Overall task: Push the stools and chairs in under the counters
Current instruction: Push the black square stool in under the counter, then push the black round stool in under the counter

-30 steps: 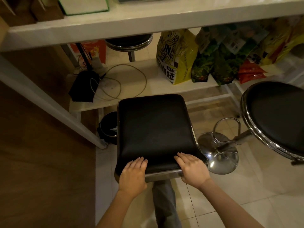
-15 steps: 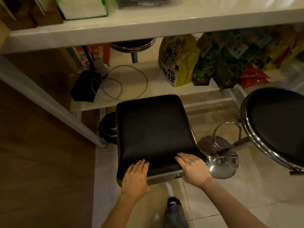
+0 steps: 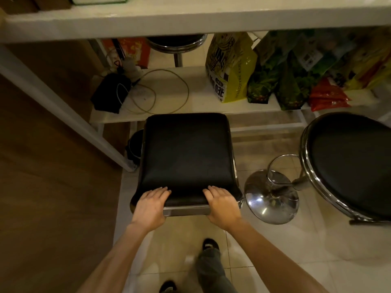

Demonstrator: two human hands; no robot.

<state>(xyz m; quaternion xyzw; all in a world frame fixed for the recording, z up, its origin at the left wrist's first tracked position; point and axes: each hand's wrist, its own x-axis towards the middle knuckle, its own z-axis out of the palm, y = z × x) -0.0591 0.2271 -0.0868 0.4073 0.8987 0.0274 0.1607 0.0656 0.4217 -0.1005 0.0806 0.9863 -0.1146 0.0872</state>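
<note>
Head view — white counter [image 3: 190, 20], tiled floor [image 3: 275, 250]

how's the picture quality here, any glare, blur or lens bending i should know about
Head view: dim, warm yellowish light; bright glare spots on the chrome base of the round stool; the counter edge bows from wide-angle distortion; bags at upper right are smeared and soft; the square stool and both hands, left and right, are fairly sharp.
</note>
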